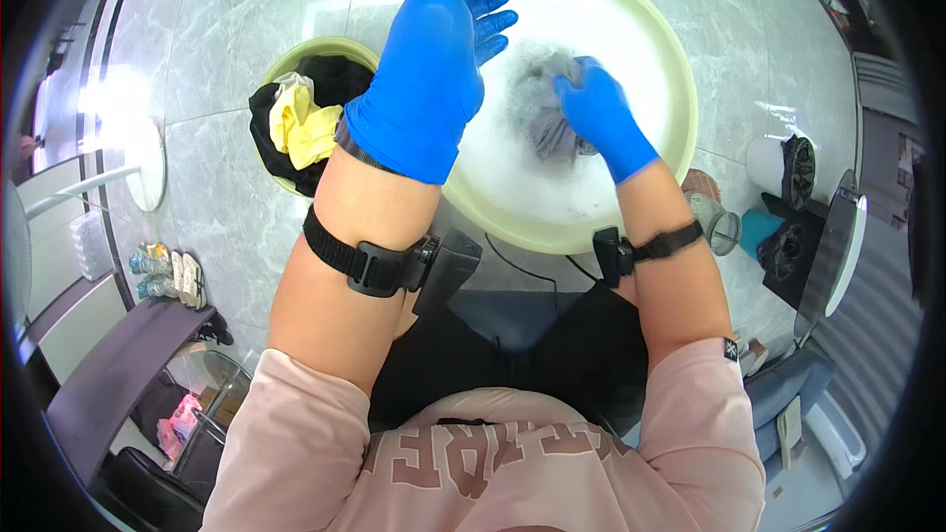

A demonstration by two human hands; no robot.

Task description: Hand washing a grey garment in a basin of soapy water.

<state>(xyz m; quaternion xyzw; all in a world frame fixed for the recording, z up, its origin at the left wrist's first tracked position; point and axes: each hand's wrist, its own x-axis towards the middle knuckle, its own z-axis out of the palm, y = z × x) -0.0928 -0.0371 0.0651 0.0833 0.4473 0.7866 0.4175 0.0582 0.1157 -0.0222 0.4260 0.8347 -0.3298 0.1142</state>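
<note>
A wide pale-green basin (684, 125) stands on the floor before me, full of white suds. In it lies a wet grey cloth (550, 129), partly covered by foam. My right hand (602, 111), in a blue rubber glove, grips the cloth's right side. My left hand (440, 66), gloved the same way, is raised over the basin's left rim with its fingers apart and nothing in it. Left of that hand sits a smaller green tub (341, 44) heaped with black clothes (336, 77) and a yellow cloth (301, 122).
Grey tiles (229, 29) make up the floor. A fan-like stand with a round white base (148, 166) is at the left, near a dark bench (126, 377). On the right are a glass jar (713, 222), a white bin (765, 162) and a teal bin (757, 229).
</note>
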